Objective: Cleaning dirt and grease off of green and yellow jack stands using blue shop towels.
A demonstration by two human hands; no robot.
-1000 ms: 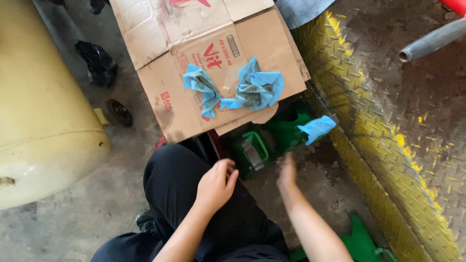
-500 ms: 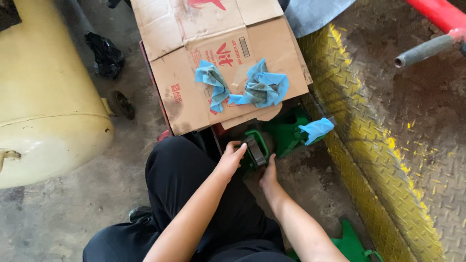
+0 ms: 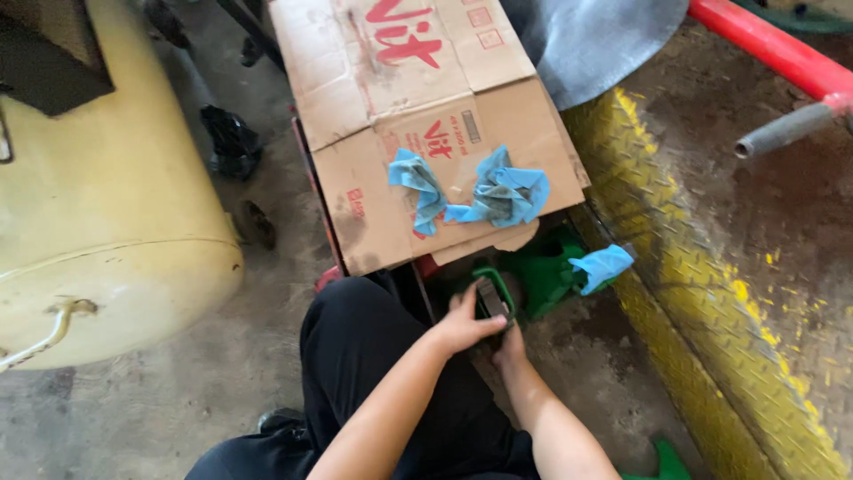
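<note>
Both hands worked at the green tool on the floor beside the yellow ramp.

The person crouched over a green metal tool [image 3: 533, 271] that sat on the concrete floor [image 3: 151, 418], half tucked under a flattened cardboard sheet [image 3: 418, 107] and just beside the yellow tread-plate ramp [image 3: 675, 258]. The left hand [image 3: 464, 324] had its fingers [image 3: 462, 300] closed on the tool's looped green handle [image 3: 494, 286], while the right hand [image 3: 511, 345] sat just beneath it, touching the same part; whether its fingers were clenched I could not tell. It looked like a gripping or adjusting step, which seemed to call for a firm, steady hold. Blue rags [image 3: 498, 194] lay on the cardboard, another [image 3: 602, 264] on the tool, and a pale yellow tank [image 3: 98, 231] stood well to the left.
</note>
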